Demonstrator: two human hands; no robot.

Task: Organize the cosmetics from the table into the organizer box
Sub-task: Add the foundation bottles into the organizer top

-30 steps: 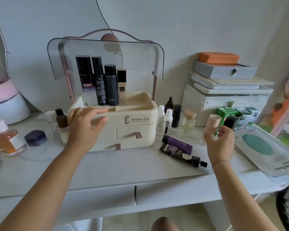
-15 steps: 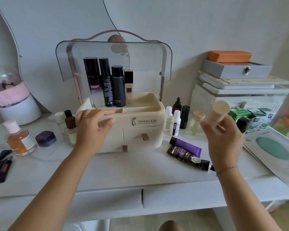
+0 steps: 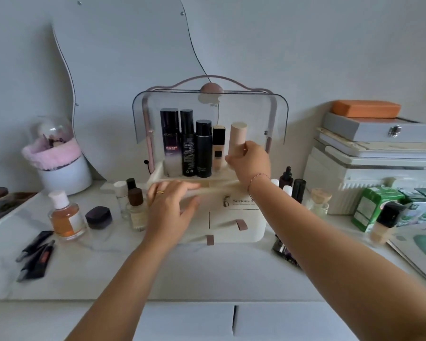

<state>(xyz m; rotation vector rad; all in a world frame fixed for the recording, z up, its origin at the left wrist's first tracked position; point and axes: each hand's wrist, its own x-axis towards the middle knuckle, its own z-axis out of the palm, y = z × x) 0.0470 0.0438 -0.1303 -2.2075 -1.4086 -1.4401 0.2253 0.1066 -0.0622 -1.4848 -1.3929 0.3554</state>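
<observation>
bottle: pale pink cylindrical bottle (image 3: 237, 137) — upright in the top tray of the cream plastic organizer box (image 3: 236, 217), just right of the beige foundation bottle (image 3: 218, 148).
right grip (image 3: 250, 163): my fingers curl round its lower half.
left grip (image 3: 169, 207): flat on the box's front rim, fingers straight.
surface: white marble surface (image 3: 108, 274) — under the box.

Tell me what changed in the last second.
The right hand carried the pink bottle leftward from above the table into the organizer box, beside the four standing bottles, still gripping it. The left hand stays resting on the box's front edge.
</observation>
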